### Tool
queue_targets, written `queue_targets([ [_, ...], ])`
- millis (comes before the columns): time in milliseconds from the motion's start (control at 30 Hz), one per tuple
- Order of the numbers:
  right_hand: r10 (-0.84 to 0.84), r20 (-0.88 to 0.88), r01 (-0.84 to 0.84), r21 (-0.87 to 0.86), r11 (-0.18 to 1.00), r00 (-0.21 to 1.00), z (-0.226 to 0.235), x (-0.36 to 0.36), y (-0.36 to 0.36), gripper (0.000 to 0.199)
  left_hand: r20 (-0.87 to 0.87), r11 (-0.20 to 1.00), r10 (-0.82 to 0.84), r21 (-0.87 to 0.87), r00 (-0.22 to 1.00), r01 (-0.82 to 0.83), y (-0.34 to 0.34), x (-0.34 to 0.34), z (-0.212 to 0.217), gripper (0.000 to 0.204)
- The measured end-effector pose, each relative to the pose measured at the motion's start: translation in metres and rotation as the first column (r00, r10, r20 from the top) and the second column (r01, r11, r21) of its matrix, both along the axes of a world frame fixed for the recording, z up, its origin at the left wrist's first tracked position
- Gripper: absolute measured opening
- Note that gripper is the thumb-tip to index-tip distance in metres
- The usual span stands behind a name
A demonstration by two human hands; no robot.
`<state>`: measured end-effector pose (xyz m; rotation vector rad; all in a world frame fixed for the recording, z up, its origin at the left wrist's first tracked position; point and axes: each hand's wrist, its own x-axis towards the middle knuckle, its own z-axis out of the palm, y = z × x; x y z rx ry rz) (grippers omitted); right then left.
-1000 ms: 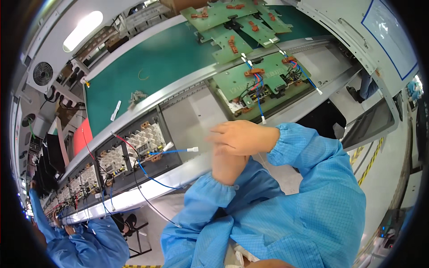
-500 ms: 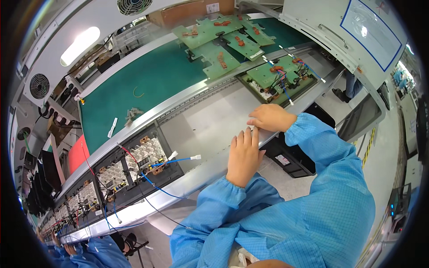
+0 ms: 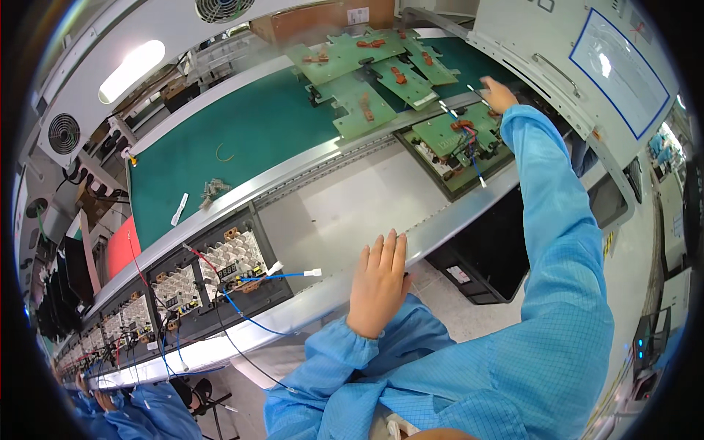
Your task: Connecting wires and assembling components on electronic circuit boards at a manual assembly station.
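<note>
My left hand [image 3: 378, 286] is palm down, fingers straight and together, nothing visible in it, over the smooth metal rail [image 3: 444, 227]. Far right, my right hand [image 3: 499, 95] is partly curled beside the dark tray [image 3: 422, 167] holding a flat green circuit board [image 3: 438, 136]; I cannot tell whether it grips a wire. Left, a black tray [image 3: 268, 293] holds knobbly white modules [image 3: 238, 253].

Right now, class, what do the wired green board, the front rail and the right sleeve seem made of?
Wired green board: probably rigid laminate, satin; flat, with crisp edges.
Front rail: likely bare metal, semi-gloss; silvery grey with bright highlights.
Right sleeve: woven fabric, perhaps synthetic, slight sheen; fine grid lines and soft creases.
</note>
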<state>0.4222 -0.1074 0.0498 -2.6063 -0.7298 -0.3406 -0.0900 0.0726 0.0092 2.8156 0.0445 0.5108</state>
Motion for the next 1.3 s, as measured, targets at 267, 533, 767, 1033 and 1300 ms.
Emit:
queue_targets([
  [267,-0.185,-0.016,0.163,-0.398,0.903,0.983,-0.017,0.017,0.028,0.053,-0.038,0.999,0.035,0.041,0.999,-0.034,0.000,-0.009,-0.004,0.064],
  [533,-0.005,0.056,0.036,-0.579,0.815,0.998,0.030,0.039,0.026,0.047,-0.031,0.998,0.053,0.044,0.998,-0.052,-0.002,0.004,0.017,0.060],
  [767,0.012,0.003,-0.009,-0.457,0.889,1.000,0.037,0.041,0.006,0.036,-0.030,0.997,0.069,0.033,0.997,-0.068,0.001,0.006,0.019,0.057],
  [1033,0.159,-0.110,-0.190,-0.389,0.901,0.981,0.030,0.056,-0.017,0.023,-0.042,0.996,0.053,0.068,0.998,-0.050,0.003,0.002,0.021,0.058],
  [1300,0.371,-0.115,-0.387,-0.181,0.904,0.921,0.031,0.044,0.019,0.033,-0.016,0.997,0.057,0.045,0.998,-0.056,0.003,0.000,0.018,0.059],
])
